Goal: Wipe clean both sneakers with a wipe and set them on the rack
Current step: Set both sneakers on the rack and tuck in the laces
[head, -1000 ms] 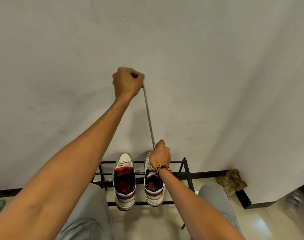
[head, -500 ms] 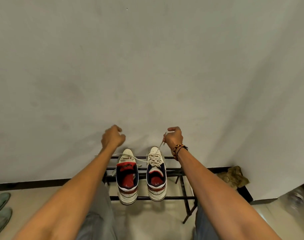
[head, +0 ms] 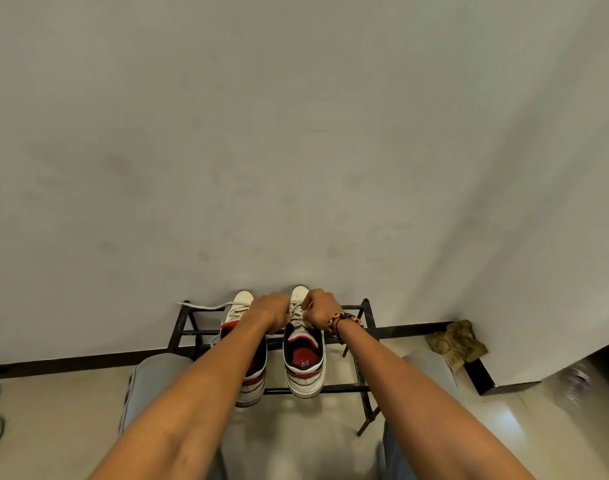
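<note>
Both hands work at the laces of the right sneaker (head: 303,348): the left hand (head: 270,311) and the right hand (head: 319,309) sit close together over its tongue, fingers curled around the laces (head: 297,311). Judging by that, the step in hand is tying or tidying them. That shoe stands on the black rack (head: 361,388), heel toward the person, with the left sneaker (head: 242,308) just beside it, partly hidden by the forearm. One loose lace (head: 200,306) of the left shoe trails over the rack's back bar. Pulling hard on the laces could drag the right sneaker off the thin bars, or knock its neighbour askew. A crumpled cloth (head: 457,341) lies in the corner by the wall.
</note>
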